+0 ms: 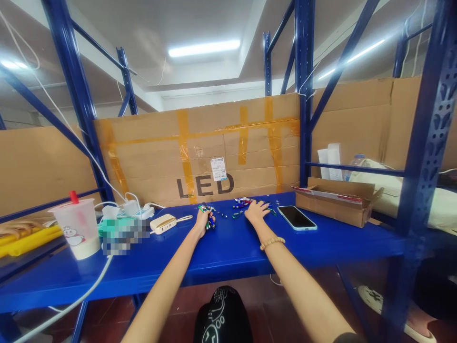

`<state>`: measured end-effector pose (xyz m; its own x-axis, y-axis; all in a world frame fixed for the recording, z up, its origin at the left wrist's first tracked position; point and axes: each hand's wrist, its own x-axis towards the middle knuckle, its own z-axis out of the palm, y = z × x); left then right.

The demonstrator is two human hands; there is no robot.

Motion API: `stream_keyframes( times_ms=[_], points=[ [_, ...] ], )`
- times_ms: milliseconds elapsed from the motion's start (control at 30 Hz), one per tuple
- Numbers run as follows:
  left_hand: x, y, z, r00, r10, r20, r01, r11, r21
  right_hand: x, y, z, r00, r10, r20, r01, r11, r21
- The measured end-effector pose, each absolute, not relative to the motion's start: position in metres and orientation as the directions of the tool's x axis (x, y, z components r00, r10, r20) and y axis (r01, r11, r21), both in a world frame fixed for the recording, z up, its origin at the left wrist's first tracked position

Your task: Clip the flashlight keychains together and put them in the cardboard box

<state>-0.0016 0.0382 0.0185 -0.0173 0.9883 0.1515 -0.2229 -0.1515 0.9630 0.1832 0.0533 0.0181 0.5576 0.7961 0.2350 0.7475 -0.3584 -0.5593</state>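
A bunch of small trinkets (211,221) is gripped in the curled left hand (203,222) at lower center, while the right hand (257,212) is laid open and empty on the blue shelf (228,257), just beside a phone (296,217)

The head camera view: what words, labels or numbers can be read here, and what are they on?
"LED", in large dark letters on the cardboard sheet.
A white label on that sheet: its print is too small to read.
Red-edged strip on the open cardboard box: any print on it is too blurred to read.
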Motion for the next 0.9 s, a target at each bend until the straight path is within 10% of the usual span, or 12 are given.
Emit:
stream_keyframes(
  times_ms=[333, 667, 900],
  points=[
    [-0.008, 0.037, 0.018, 0.054, 0.994, 0.092, -0.34, -0.068, 0.938, 0.186, 0.038, 0.011, 0.513, 0.792, 0.331, 0.838, -0.379, -0.393],
    [-0.005, 0.028, 0.027, 0.138, 0.99, 0.036, -0.35, 0.015, 0.937, 0.17, 0.036, 0.021, 0.011, 0.826, 0.564, 0.844, 0.294, -0.448],
    [-0.009, 0.031, 0.028, 0.171, 0.983, -0.061, -0.267, 0.106, 0.958, 0.175, 0.065, 0.018, -0.171, 0.865, 0.471, 0.826, 0.386, -0.41]
  ],
)
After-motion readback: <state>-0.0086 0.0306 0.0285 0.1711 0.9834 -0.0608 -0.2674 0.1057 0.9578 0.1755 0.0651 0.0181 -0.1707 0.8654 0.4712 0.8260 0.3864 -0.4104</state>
